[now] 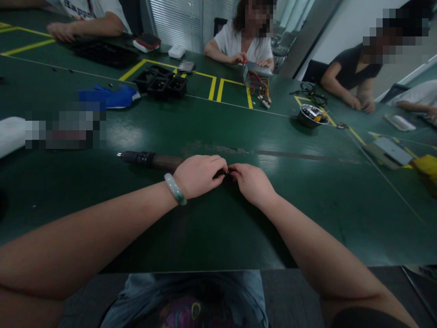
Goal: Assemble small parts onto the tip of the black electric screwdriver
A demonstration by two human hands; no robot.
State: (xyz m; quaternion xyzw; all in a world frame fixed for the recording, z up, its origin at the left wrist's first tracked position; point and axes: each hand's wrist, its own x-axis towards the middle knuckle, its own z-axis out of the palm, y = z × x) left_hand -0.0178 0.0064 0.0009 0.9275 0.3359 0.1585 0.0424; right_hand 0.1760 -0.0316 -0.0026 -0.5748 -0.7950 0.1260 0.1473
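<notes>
My left hand (200,176), with a pale green bangle (175,189) on its wrist, pinches a small black part (226,172) low over the table. A brassy glint shows on that part, but the fingers hide most of it. From the other side, the fingertips of my right hand (254,183) close on the same part, thumb and forefinger together. Behind my left hand lies a pen-shaped power screwdriver (150,159), its metal tip pointing left and its brownish end partly covered by the hand.
Across the green table (218,237) sit several people. Blue gloves (111,97), black sockets (162,84), a metal box with coloured wires (257,77) and a metal bowl of small parts (311,116) lie beyond my hands. At right are a grey flat case (389,150) and yellow cloth (426,168).
</notes>
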